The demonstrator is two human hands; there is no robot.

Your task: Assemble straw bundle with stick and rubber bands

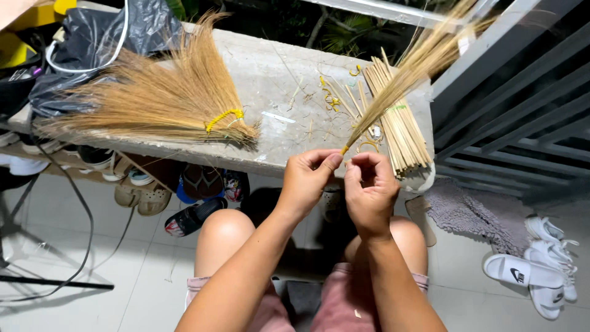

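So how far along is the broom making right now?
One fan of grass lies finished on the concrete ledge, bound with a yellow tie. In hand: the left hand and right hand pinch the base of a thin grass bundle. Left: the pile of thin sticks and loose yellow ties lie unused.

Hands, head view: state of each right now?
Left hand: closed, fingertips pinching the bound end of the grass bundle.
Right hand: closed on the same bundle end.
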